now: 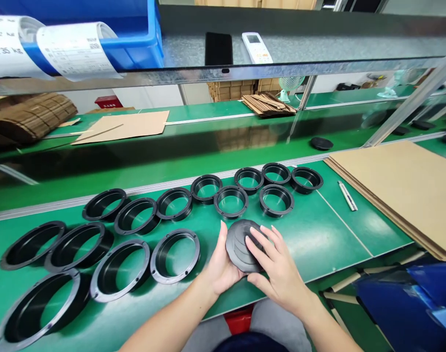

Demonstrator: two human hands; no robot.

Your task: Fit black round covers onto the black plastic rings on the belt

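A black round piece with stepped, concentric rings [238, 240] is held above the near edge of the green bench. My left hand [223, 269] grips it from the left and below, thumb up along its side. The fingers of my right hand [279, 266] press on its top and right side, with the thumb at the near edge. Its underside is hidden. Just beyond and to the left lie several black flanged rings with open centres, the closest being one ring [157, 266] left of my hands and another ring [218, 211] behind them.
A white utility knife [347, 196] lies near stacked cardboard sheets [399, 171] on the right. Across the bench's back rail is a black disc [321, 143]. Overhead, a shelf [186, 46] bears a blue bin [142, 49], a dark phone-like slab [218, 49] and a white remote control [257, 48].
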